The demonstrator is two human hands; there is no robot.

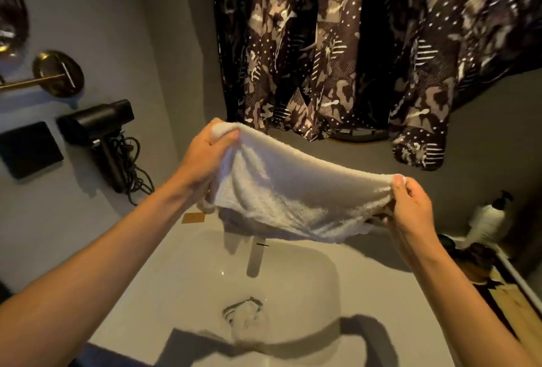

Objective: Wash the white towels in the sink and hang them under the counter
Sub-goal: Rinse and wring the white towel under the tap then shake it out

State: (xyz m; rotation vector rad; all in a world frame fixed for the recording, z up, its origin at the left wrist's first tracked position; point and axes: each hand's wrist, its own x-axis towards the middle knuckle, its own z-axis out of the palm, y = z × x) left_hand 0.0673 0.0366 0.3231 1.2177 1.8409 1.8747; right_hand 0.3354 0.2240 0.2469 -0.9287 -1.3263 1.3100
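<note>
Towel: white terry-cloth towel (296, 190), held stretched out in the air above the sink, between both hands.
Towel position: its upper edge runs from the left hand down to the right hand, sagging slightly in the middle; the rest hangs below in soft folds, with the lower hem loose just above the tap.
Left hand: left hand (205, 158) is closed around the towel's upper left corner, thumb on the near side, cloth bunched over the fingers.
Right hand: right hand (410, 205) pinches the towel's right corner, thumb tip on top at the edge, fingers curled behind the fabric.
Towel texture: looped, nubbly pile, thick and limp; whether it is wet cannot be told.
Sink: white glossy rectangular basin (181, 287) with rounded corners, directly beneath the towel.
Drain: round metal drain (243, 311) in the basin floor, with something pale and blurred on it.
Tap: flat, matte metal spout (255, 258), its base hidden by the towel's hem.
Wall, left: black hair dryer (99, 129) with a tangled cord, hung beside a black square plate (29, 149).
Behind: dark patterned fabric (322, 44) with camouflage shapes, dots and stripes, hanging behind the towel.
Right edge: white pump bottle (487, 220) with a black top, near the right hand.
</note>
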